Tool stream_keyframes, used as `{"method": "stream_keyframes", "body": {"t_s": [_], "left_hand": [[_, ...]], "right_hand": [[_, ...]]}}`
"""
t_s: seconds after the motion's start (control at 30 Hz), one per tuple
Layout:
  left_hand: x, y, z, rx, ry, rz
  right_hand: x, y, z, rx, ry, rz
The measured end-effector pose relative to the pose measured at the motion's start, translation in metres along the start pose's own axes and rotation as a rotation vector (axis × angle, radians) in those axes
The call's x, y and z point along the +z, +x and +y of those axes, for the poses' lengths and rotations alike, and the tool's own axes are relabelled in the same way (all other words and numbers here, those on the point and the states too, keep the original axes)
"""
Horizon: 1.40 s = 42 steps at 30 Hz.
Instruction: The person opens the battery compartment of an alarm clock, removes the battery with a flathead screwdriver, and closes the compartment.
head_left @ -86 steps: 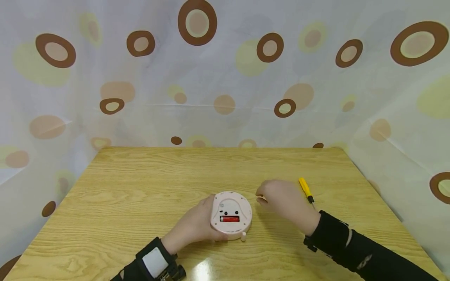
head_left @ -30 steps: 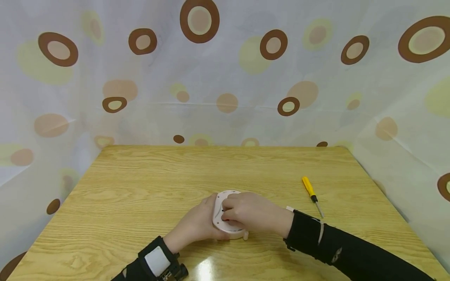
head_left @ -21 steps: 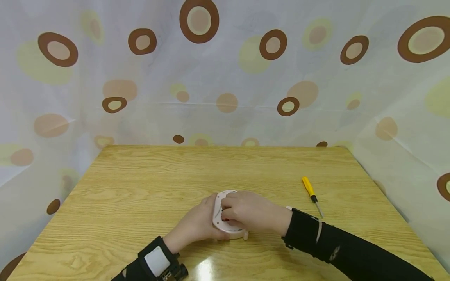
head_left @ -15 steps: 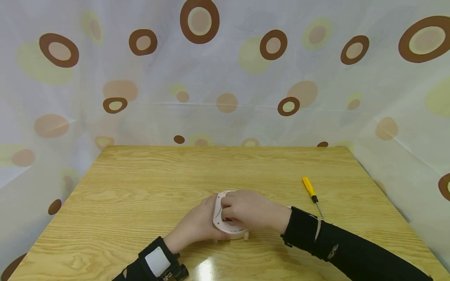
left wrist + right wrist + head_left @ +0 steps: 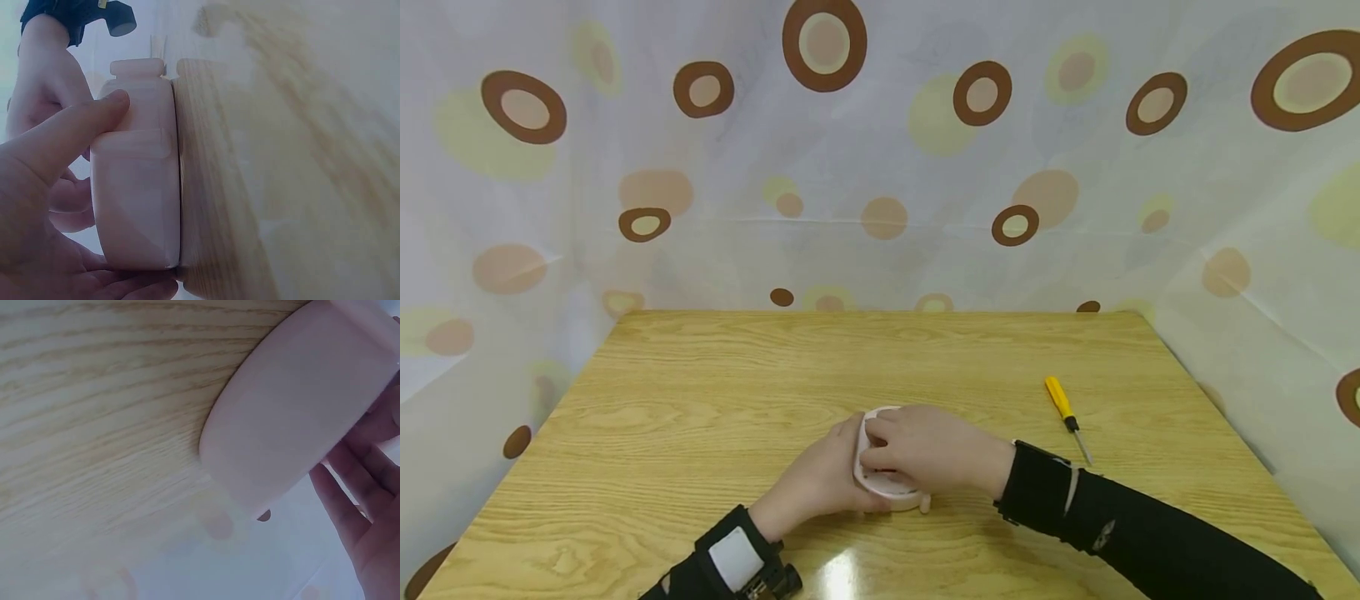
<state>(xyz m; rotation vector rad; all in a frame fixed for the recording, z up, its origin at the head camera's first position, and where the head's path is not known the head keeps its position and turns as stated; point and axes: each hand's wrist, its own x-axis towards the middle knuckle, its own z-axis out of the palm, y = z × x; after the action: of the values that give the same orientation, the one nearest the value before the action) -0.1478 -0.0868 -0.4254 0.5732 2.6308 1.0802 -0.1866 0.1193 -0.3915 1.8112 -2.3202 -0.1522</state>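
A pale pink round clock (image 5: 891, 502) lies back side up on the table, its small foot (image 5: 925, 503) pointing toward me. My left hand (image 5: 820, 475) grips its left side, and in the left wrist view the thumb (image 5: 75, 128) presses along the clock's wall (image 5: 134, 200). Over the back of the clock, my right hand (image 5: 936, 450) has bent fingers at the battery compartment. A bit of the red battery (image 5: 887, 472) shows beneath them. The fingertips' hold is hidden. In the right wrist view, the right fingers (image 5: 350, 494) reach over the clock's edge (image 5: 287, 406).
A screwdriver (image 5: 1060, 402) with a yellow handle lies to the right, beyond my right forearm. The wooden table (image 5: 715, 375) meets a patterned cloth (image 5: 880, 167) at the back and sides.
My right hand came from the right of the clock onto its battery compartment, covering most of the red battery. Lately its fingers have shifted slightly. The left hand keeps its grip.
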Motion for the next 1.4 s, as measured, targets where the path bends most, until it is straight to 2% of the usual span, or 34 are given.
{"method": "stream_keyframes", "body": {"t_s": [0.17, 0.67, 0.9, 1.13, 1.4], "left_hand": [[0.001, 0.0004, -0.0007, 0.008, 0.002, 0.002], [0.0005, 0.0013, -0.0007, 0.053, 0.026, 0.035], [0.0001, 0.001, 0.0001, 0.049, 0.012, 0.032], [0.0011, 0.002, 0.0, 0.036, 0.014, 0.041], [0.0012, 0.0025, 0.0, 0.019, 0.013, 0.024]], "right_hand": [[0.0019, 0.0001, -0.0003, 0.013, 0.039, -0.001], [0.002, -0.0001, 0.0019, -0.017, 0.055, 0.146], [0.0012, -0.0004, -0.0001, -0.003, 0.071, 0.122], [0.0006, -0.0024, -0.0007, -0.018, 0.015, 0.12], [-0.0046, -0.0064, -0.004, 0.019, 0.062, 0.073]]}}
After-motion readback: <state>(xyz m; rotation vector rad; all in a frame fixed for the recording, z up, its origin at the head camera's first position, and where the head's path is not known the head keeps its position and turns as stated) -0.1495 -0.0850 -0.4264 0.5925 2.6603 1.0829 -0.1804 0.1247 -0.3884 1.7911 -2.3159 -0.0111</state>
